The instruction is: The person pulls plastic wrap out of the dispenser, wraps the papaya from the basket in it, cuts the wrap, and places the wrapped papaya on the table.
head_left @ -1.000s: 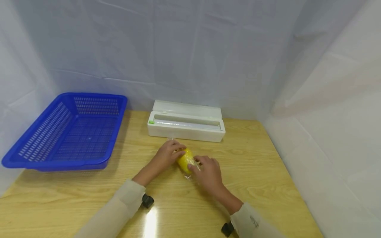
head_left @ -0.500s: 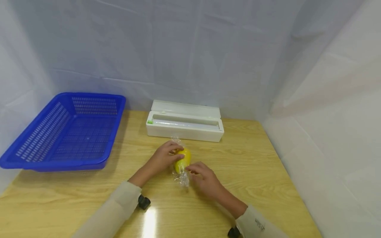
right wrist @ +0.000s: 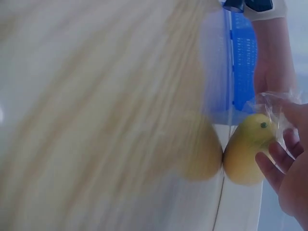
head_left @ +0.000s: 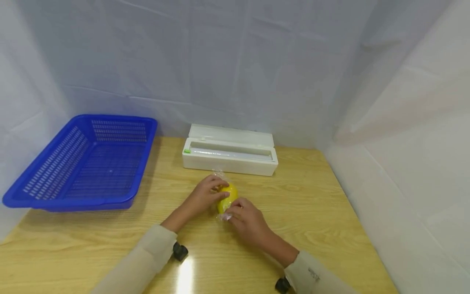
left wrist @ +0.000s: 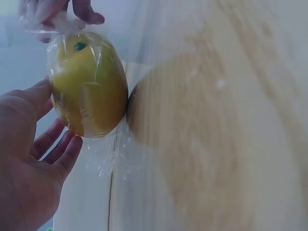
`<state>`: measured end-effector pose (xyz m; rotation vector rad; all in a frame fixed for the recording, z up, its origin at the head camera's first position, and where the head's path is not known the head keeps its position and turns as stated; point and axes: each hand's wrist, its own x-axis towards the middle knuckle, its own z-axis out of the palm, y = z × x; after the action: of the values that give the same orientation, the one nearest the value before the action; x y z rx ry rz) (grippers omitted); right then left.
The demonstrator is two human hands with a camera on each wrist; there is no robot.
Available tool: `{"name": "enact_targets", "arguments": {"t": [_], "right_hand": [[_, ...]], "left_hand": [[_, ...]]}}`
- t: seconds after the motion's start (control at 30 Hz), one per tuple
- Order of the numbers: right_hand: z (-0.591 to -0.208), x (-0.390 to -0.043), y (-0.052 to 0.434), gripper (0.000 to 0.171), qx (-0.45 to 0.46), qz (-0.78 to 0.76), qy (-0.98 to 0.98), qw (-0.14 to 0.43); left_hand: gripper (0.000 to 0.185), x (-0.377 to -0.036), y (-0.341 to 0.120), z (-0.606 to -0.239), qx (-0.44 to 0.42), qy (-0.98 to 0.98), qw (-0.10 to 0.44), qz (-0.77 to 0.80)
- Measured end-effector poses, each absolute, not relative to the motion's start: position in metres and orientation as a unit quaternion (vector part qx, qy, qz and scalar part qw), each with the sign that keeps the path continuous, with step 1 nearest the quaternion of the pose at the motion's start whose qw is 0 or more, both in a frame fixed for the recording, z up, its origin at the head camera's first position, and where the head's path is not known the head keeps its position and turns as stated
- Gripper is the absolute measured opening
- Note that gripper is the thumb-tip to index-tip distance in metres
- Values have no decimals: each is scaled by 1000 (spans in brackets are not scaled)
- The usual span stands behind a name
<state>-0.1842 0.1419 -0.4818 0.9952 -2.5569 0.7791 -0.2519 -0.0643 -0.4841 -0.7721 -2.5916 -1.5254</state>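
The lemon [head_left: 228,198] looks light and firm to me, a rounded thing that would roll if I let go, and the plastic wrap [left wrist: 108,156] over it is thin, slick and clingy, so I judge it slides on the skin and tears if pulled hard. The best hold seems to be across the fruit's middle with one hand while the other takes the loose film at an end.

My left hand [head_left: 206,192] cups the far left side of the lemon with relaxed fingers laid against it. My right hand [head_left: 247,218] pinches the bunched wrap at the near end between thumb and fingertips.

The lemon sits on the wooden surface [head_left: 312,212], near the middle, just in front of the white wrap dispenser [head_left: 230,154]. It is bright yellow, egg-shaped, with a small green stem spot [left wrist: 79,46] at one end, and crinkled clear film trails off it. A blue basket [head_left: 84,163] stands well apart at the far left.
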Motion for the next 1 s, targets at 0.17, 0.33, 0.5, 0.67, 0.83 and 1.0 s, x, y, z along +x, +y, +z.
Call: {"name": "enact_targets", "arguments": {"t": [0.17, 0.33, 0.5, 0.67, 0.83, 1.0], "right_hand": [[-480, -186, 140, 6, 274, 365, -881, 122], [-480, -193, 138, 11, 212, 443, -867, 86], [-479, -201, 134, 17, 158, 478, -862, 60], [-476, -208, 130, 19, 139, 457, -876, 63], [-475, -215, 131, 17, 128, 454, -881, 37], [-473, -220, 133, 17, 123, 469, -875, -4]], "left_hand": [[33, -252, -61, -484, -251, -837, 21, -486], [31, -251, -60, -485, -248, -834, 24, -492], [26, -250, -60, -485, -252, -834, 35, -490], [18, -250, -61, -486, -263, -834, 54, -482], [19, -247, -64, -484, -250, -842, 38, -476], [35, -243, -68, -482, -243, -848, 1, -470]]}}
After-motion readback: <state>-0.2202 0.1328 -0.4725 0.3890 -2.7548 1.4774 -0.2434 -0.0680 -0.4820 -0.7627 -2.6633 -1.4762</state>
